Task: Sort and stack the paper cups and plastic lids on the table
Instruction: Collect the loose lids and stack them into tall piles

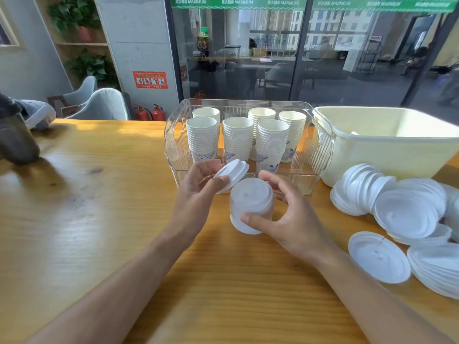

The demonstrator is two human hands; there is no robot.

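My left hand [198, 184] pinches a single white plastic lid [232, 173], tilted, just above the table. Right beside it my right hand [280, 214] grips a short stack of white lids [250, 204], thumb in front and fingers behind. Behind both hands stands a clear plastic bin [173, 142] holding several stacks of white paper cups [238, 137] with blue prints. More white lids [407, 214] lie in loose piles on the table at the right, one lid [378, 256] lying flat by itself.
A pale yellow tub [387, 155] stands at the back right, next to the clear bin. A dark object [15, 137] rests at the table's left edge. Chairs, fire extinguishers and a glass wall lie beyond the wooden table [99, 219].
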